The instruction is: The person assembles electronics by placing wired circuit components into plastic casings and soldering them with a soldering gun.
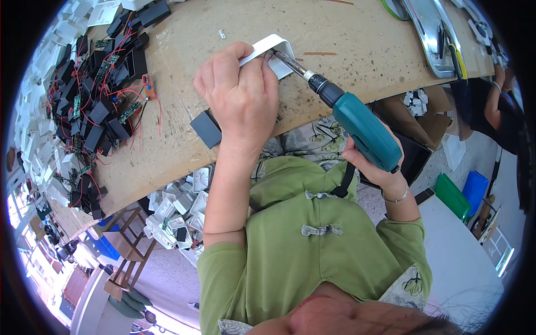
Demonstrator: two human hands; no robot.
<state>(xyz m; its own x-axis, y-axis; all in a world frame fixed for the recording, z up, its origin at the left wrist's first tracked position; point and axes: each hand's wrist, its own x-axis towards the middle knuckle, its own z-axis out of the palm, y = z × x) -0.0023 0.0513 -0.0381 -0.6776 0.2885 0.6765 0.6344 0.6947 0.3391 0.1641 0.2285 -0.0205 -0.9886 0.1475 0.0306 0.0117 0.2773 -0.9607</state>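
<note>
The white plastic housing (pixel 267 44) was located above the tabletop (pixel 184 61), near its front edge, with its open side facing the driver. The left hand (pixel 241 86) gripped the housing with curled fingers and covered part of it. The right hand (pixel 371 166) was closed around the green power screwdriver (pixel 363 128), whose body hid some of the fingers. The bit (pixel 285 57) entered the housing; contact with a screw could not be determined. A dark grey box (pixel 205 129) lay beside the left wrist, which partly blocked it. Thin brown strips (pixel 319 53) lay beyond the bit. To the left, black cases (pixel 95 134) were heaped among circuit boards (pixel 105 67) and red wires (pixel 159 114), bordered by a pile of white casings (pixel 33 128). A metal tray (pixel 441 70) holding tools occupied the far right. Below the tabletop, a cardboard box (pixel 438 131) stood right, and more white parts (pixel 178 204) were piled left.
</note>
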